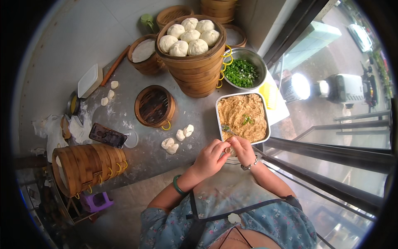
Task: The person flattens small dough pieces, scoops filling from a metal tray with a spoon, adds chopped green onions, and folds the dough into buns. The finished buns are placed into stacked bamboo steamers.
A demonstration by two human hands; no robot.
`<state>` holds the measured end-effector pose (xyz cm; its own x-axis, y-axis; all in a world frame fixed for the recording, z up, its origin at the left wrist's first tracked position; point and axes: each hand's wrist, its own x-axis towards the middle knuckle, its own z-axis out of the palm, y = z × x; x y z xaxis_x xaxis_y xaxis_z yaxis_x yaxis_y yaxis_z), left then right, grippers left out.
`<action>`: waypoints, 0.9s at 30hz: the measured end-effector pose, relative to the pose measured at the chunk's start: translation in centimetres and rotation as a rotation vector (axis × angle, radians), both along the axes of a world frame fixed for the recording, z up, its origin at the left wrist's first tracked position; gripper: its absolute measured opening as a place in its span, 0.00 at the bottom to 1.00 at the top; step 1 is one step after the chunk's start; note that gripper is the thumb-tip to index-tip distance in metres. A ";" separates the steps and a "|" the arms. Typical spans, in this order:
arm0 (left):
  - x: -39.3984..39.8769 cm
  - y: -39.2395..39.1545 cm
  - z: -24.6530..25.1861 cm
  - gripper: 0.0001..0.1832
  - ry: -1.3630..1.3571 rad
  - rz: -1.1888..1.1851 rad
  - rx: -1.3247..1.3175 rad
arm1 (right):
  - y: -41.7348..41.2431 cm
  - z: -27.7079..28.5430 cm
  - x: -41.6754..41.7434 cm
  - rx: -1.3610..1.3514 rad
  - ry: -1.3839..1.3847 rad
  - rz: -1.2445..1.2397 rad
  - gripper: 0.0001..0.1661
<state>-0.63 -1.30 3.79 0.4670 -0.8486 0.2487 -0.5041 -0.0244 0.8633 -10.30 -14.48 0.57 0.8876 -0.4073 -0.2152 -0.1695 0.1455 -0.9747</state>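
My left hand point(210, 156) and my right hand point(243, 151) meet at the near edge of a square metal tray point(219, 119) filled with minced filling point(238, 109). Between my fingers is a small piece of pale dough point(231, 151), mostly covered by them. A thin metal filling spatula point(229, 130) with green bits at its tip reaches from my right hand over the tray. Chopped scallion point(247, 119) sits on the filling. To the left of my hands, several dough pieces point(170, 145) lie on the floured grey worktop point(146, 162).
A tall bamboo steamer stack point(194, 73) holds several white buns point(190, 36). Beside it stands a metal bowl point(263, 67) of chopped scallion. An open bamboo steamer point(172, 109) stands left of centre. A phone point(108, 135) leans near another steamer stack point(93, 165). Window frames point(326, 152) border the right.
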 end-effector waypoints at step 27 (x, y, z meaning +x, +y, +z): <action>-0.7 -0.8 0.5 0.13 -0.059 0.105 -0.016 | 0.3 1.7 1.0 0.145 0.046 -0.089 0.25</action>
